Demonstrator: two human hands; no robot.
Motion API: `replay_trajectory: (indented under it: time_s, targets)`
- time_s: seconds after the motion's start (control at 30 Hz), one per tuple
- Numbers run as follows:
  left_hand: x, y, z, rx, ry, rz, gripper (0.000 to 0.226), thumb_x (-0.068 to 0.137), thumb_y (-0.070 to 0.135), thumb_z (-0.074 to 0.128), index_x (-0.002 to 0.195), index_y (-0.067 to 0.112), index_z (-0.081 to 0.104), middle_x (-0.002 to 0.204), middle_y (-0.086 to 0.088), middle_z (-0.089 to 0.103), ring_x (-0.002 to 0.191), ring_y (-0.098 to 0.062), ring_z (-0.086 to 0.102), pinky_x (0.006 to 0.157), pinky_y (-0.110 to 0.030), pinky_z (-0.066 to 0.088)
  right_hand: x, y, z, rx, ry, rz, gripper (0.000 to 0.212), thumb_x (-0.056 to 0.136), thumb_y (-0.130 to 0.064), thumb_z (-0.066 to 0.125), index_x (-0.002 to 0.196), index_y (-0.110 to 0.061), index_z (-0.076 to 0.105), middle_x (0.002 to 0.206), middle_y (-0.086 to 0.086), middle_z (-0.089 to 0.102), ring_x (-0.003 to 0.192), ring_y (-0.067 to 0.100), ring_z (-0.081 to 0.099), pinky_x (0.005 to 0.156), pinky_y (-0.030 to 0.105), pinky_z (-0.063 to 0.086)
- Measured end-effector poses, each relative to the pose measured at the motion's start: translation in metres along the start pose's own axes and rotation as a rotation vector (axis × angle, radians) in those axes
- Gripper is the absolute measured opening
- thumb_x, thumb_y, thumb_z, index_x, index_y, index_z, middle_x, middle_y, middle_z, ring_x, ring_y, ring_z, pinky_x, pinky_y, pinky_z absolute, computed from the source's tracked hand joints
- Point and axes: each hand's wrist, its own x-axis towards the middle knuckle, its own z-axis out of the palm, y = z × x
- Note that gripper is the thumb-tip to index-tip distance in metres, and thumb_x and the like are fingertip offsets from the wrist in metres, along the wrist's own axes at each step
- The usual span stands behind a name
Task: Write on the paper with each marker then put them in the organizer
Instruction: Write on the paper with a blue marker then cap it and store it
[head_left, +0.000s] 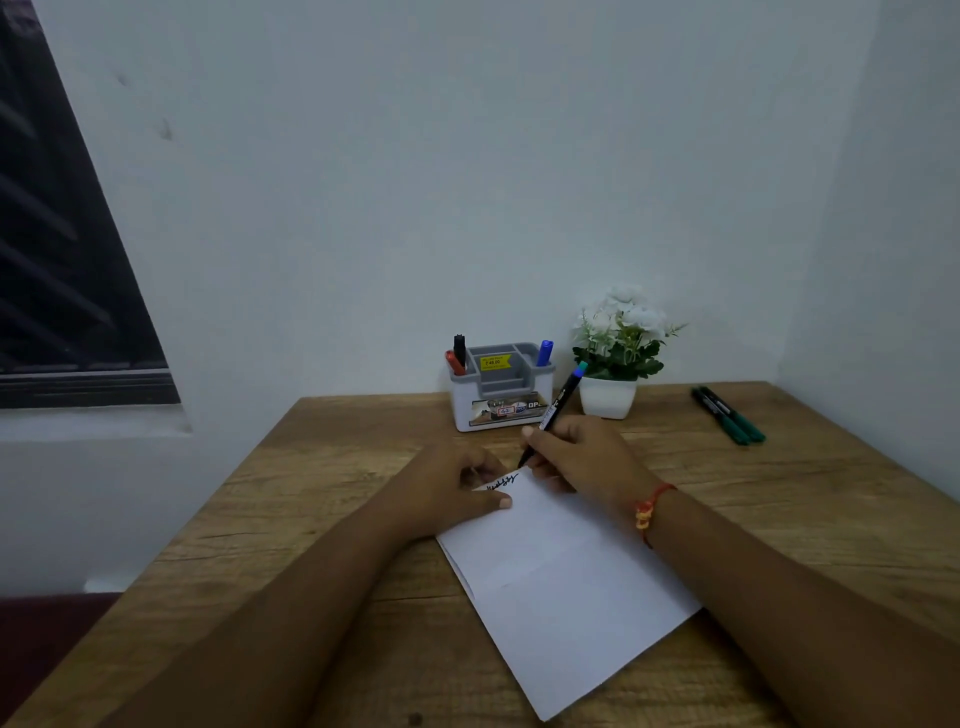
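Note:
A white sheet of paper (566, 582) lies tilted on the wooden table (291, 519), with dark writing at its top edge. My left hand (447, 491) presses flat on the paper's top left corner. My right hand (582, 454) grips a black marker (558, 405) with a teal end, its tip touching the paper's top edge. Behind the hands stands the grey and white organizer (501, 387), holding a black, a red and a blue marker upright. Two green-capped markers (727, 415) lie on the table at the right.
A white pot with white flowers (615, 353) stands right of the organizer, close to the marker's raised end. The table meets the wall at the back and right. A dark window (62, 260) is at the left.

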Motion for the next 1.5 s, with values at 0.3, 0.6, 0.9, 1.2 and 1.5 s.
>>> replay_trajectory:
  time_s: [0.3,0.6,0.9,1.2,1.5]
  targets:
    - [0.001,0.0,0.0,0.013,-0.036,0.026,0.038,0.083,0.039,0.072,0.118,0.025,0.068,0.116,0.009,0.068,0.1,-0.005,0.06,0.082,-0.016,0.048,0.004,0.009,-0.003,-0.085,0.023,-0.008,0.009,0.086,-0.01,0.071,0.08,-0.005,0.076,0.069,0.01,0.074,0.059,0.015,0.066,0.058,0.026,0.058]
    - [0.003,-0.003,0.001,0.022,-0.069,0.013,0.04,0.085,0.041,0.068,0.123,0.029,0.064,0.122,0.011,0.064,0.105,-0.004,0.057,0.086,-0.015,0.044,0.009,0.013,-0.002,-0.115,0.052,0.012,0.008,0.078,-0.013,0.072,0.077,-0.006,0.075,0.062,0.004,0.072,0.056,0.012,0.066,0.059,0.027,0.056]
    - [0.004,-0.002,0.002,0.028,-0.075,0.022,0.04,0.086,0.039,0.068,0.124,0.027,0.064,0.121,0.009,0.064,0.105,-0.005,0.055,0.088,-0.02,0.045,0.01,0.01,-0.001,-0.256,0.055,0.036,0.016,0.078,-0.024,0.071,0.079,-0.008,0.073,0.061,-0.002,0.07,0.05,0.002,0.061,0.048,0.015,0.045]
    - [0.003,-0.001,0.001,0.016,-0.074,0.018,0.04,0.085,0.039,0.069,0.123,0.028,0.065,0.121,0.01,0.065,0.105,-0.006,0.057,0.092,-0.027,0.049,0.009,0.009,-0.001,-0.251,0.062,0.027,0.015,0.077,-0.022,0.072,0.078,-0.007,0.073,0.058,-0.002,0.07,0.049,0.002,0.061,0.047,0.016,0.045]
    - [0.003,0.0,0.0,0.004,-0.078,0.007,0.04,0.086,0.038,0.069,0.124,0.027,0.065,0.121,0.009,0.064,0.106,-0.006,0.057,0.09,-0.022,0.046,0.012,0.014,0.0,-0.287,0.091,0.023,0.018,0.077,-0.028,0.073,0.081,-0.01,0.073,0.064,-0.001,0.071,0.062,0.008,0.066,0.057,0.022,0.049]
